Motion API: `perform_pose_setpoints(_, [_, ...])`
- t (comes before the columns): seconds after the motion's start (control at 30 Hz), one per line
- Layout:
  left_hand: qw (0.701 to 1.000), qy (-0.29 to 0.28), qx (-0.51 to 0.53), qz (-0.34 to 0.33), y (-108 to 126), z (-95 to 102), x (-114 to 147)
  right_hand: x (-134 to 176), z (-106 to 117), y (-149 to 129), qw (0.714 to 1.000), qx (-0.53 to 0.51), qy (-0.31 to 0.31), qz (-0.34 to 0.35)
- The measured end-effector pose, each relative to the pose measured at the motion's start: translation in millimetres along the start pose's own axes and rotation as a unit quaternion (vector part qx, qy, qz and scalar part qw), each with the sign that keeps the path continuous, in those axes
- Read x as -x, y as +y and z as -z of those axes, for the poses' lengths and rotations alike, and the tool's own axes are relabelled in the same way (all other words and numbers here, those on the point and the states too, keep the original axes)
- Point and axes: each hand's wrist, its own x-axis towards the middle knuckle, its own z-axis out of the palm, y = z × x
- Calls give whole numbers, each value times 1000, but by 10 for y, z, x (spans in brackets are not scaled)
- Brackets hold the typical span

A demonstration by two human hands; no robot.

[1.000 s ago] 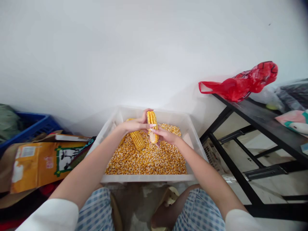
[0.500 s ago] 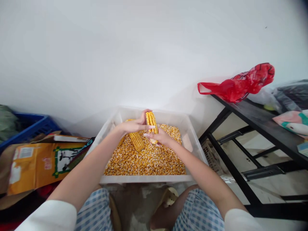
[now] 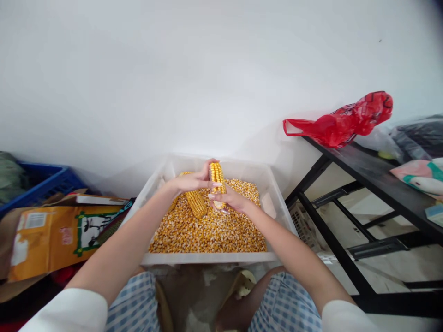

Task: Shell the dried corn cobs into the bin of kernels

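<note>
Both my hands grip one yellow corn cob [image 3: 217, 173] above a white plastic bin [image 3: 207, 257]. My left hand [image 3: 195, 180] wraps round its upper part from the left, with the thumb across the front. My right hand [image 3: 231, 199] holds the lower end, where a pale patch shows. Loose corn kernels [image 3: 207, 235] fill much of the bin. Another corn cob [image 3: 196, 204] lies on them, just below my left hand. More cobs are partly hidden behind my left hand and wrist.
On the right, a red plastic bag [image 3: 341, 121] lies on a black metal-framed table [image 3: 380, 180]. At left are a blue crate [image 3: 44, 182] and an orange printed bag [image 3: 51, 240]. A white wall [image 3: 207, 69] rises behind the bin.
The held cob has turned slightly more upright. My right hand has shifted a little, and more of the cob's pale lower end shows.
</note>
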Motion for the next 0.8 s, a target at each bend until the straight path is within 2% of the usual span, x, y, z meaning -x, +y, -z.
perform_pose_setpoints(0.07, [1000,8,14,-1,-10,-27,-12,-22,-1,7,1000,-26,-2,-1])
perform_pose_setpoints(0.2, [998,17,51,15,-102,-76,-60,-74,12,9,992,-107,51,38])
perform_pose_setpoints(0.27, [996,58,73,11,-162,-93,-97,-87,34,5,989,-121,60,54])
perform_pose_setpoints(0.37, [984,156,82,-12,-230,-109,-156,-91,76,4,988,-139,46,50])
perform_pose_setpoints(0.43, [981,178,76,-9,-250,-110,-181,-92,92,4,985,-161,38,41])
perform_pose_setpoints(0.6, [991,129,20,10,-223,-61,-153,-91,53,20,982,-173,61,41])
perform_pose_setpoints(0.7, [996,85,-12,23,-187,-11,-99,-78,2,31,984,-142,102,45])
perform_pose_setpoints(0.8, [998,55,12,28,-158,9,-52,-53,-36,14,986,-92,126,62])
